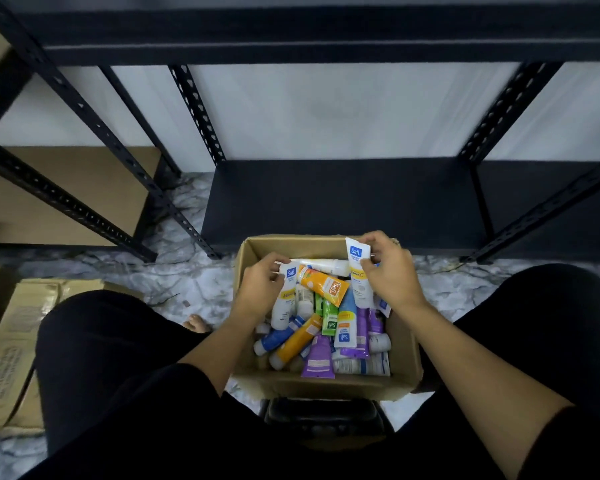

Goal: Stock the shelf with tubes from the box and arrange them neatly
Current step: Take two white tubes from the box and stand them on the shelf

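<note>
reaching into the open cardboard box [246,258] on the marble-patterned floor [187,278], the person sat with a knee on each side of it and had both hands among the tubes. the left hand [262,289] closed its grip round the crimped top of a white tube with a yellow band [284,299], which leaned upright against the left side of the heap. the right hand [390,271] pinched a second white and yellow tube [357,271] near its upper end and held it upright, above the rest, at the far right corner of the box. between the two hands an orange tube [323,285] lay slanted across the top of the pile, and below it blue, green, purple and more white tubes lay jumbled, crossing one another.

the dark metal shelf [343,202] stood just beyond the far edge of the box, its low board bare where it showed, with a second board [326,36] higher up. other cardboard cartons [18,348] lay on the floor to the left.

judging by this, the step in hand was the picking of a matching pair, and no stocking showed on the shelf yet. the next move would call for lifting both tubes clear of the heap without dragging the orange one along, then carrying them forward and setting them side by side on the low board, labels facing out.
</note>
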Available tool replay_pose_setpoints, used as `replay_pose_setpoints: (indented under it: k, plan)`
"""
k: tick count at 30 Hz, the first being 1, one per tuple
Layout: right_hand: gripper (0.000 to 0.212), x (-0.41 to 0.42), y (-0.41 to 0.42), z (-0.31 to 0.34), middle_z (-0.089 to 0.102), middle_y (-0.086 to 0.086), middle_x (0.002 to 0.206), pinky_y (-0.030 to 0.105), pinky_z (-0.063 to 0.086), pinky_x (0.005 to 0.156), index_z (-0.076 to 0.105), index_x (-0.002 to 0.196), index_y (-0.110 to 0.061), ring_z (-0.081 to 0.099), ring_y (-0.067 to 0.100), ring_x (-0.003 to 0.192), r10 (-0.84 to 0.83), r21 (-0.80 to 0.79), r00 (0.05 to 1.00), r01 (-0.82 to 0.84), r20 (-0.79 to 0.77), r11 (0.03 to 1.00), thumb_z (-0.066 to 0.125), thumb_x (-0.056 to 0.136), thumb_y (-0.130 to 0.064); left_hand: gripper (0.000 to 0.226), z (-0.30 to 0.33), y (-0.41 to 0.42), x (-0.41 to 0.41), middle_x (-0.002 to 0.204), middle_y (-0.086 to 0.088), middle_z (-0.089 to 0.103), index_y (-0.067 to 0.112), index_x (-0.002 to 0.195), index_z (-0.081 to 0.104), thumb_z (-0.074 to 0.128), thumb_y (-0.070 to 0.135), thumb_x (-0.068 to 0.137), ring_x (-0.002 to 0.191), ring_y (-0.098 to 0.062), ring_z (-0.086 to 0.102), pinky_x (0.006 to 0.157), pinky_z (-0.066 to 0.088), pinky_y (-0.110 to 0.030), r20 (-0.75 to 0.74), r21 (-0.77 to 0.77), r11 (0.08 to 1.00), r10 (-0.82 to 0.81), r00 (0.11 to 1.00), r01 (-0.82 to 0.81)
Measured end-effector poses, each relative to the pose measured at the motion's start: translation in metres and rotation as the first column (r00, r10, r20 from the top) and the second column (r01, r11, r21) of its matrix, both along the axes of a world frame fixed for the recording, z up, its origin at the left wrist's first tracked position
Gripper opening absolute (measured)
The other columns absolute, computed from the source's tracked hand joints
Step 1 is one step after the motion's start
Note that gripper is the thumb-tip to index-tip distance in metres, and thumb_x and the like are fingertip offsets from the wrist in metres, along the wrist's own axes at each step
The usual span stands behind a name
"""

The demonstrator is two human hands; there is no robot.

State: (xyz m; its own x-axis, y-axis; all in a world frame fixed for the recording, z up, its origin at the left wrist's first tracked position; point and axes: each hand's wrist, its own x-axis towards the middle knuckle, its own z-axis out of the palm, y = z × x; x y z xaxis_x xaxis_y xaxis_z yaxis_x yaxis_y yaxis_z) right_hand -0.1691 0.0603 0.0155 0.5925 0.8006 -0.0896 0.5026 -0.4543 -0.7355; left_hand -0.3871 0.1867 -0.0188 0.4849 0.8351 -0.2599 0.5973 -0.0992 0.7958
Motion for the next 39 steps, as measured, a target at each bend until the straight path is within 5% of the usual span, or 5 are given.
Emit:
replay_pose_setpoints:
  k: [15,21,27,31,39]
  plan:
    - [0.030,0.017,0.027,0.200,0.070,-0.003,0.103,0.012,0.051,0.057,0.060,0.107,-0.023,0.068,0.008,0.086,0.033,0.360,0.999,-0.029,-0.005,0.932,0.065,0.087,-0.001,0.027,0.205,0.041,0.042,0.094,0.011,0.069,0.021,0.101,0.064,0.060,-0.002,0.090,0.091,-0.001,0.066,0.073,0.052,-0.012,0.351,0.306,0.952,-0.106,0.930,-0.006]
    - [0.029,0.014,0.042,0.304,0.070,-0.014,0.094,0.017,0.056,0.062,0.063,0.104,-0.023,0.067,-0.004,0.079,0.016,0.554,0.999,-0.036,0.042,0.832,0.067,0.085,-0.002,0.025,0.301,0.048,0.047,0.096,0.006,0.072,0.020,0.104,0.066,0.060,0.000,0.089,0.088,-0.009,0.069,0.074,0.059,-0.027,0.486,0.397,0.914,-0.130,0.864,-0.086]
    - [0.033,0.017,0.078,0.385,0.071,-0.006,0.096,0.017,0.055,0.056,0.061,0.105,-0.025,0.069,0.001,0.080,-0.011,0.673,0.998,-0.032,0.060,0.739,0.065,0.084,-0.001,0.023,0.386,0.079,0.045,0.098,0.010,0.072,0.018,0.106,0.067,0.060,0.003,0.090,0.089,-0.001,0.068,0.070,0.055,-0.016,0.569,0.501,0.838,-0.131,0.812,-0.215]
    - [0.033,0.021,0.113,0.413,0.071,-0.004,0.095,0.012,0.048,0.050,0.061,0.105,-0.026,0.068,0.002,0.078,-0.010,0.696,0.997,-0.046,0.076,0.717,0.063,0.084,0.000,0.025,0.416,0.110,0.048,0.095,0.009,0.071,0.021,0.106,0.065,0.059,0.004,0.090,0.083,0.002,0.067,0.059,0.051,-0.014,0.603,0.497,0.822,-0.096,0.792,-0.279]
    - [0.032,0.027,0.186,0.417,0.070,-0.001,0.098,0.006,0.043,0.050,0.059,0.108,-0.024,0.066,0.000,0.081,0.011,0.667,0.991,-0.097,0.132,0.739,0.059,0.086,0.000,0.025,0.421,0.176,0.058,0.098,0.002,0.069,0.026,0.106,0.064,0.061,0.006,0.091,0.088,-0.006,0.068,0.072,0.060,-0.029,0.605,0.471,0.815,-0.020,0.796,-0.337]
